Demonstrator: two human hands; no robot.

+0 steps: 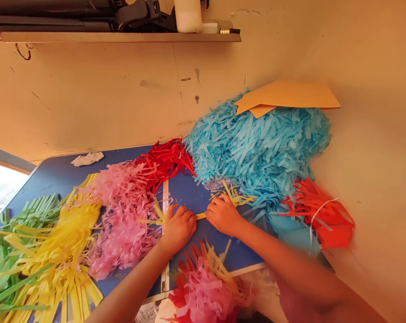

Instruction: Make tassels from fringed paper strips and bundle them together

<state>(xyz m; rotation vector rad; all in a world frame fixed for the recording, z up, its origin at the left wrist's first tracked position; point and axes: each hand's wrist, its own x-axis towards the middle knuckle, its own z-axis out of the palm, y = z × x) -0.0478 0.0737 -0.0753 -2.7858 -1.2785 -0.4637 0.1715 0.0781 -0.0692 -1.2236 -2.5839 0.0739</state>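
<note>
Between my two hands a narrow yellow paper strip (200, 216) is stretched over the blue table, with fringed ends showing beyond each hand. My left hand (181, 226) grips one side of it, fingers curled. On the other side my right hand (224, 215) pinches the strip, and yellow fringe spreads behind its fingers. Left of my left hand lies a heap of pink fringed paper (125, 211). A big mound of light blue fringed paper (257, 148) rises beyond my right hand. Below the hands, at the table's front edge, is a pink, red and yellow fringed bundle (206, 287).
Yellow fringe (61, 237) and green fringe (21, 251) cover the table's left side. Red fringe (165, 161) lies at the back; another red bundle (334, 220) is at right. Orange card (290, 95) tops the blue mound. A wall shelf (122, 37) hangs above.
</note>
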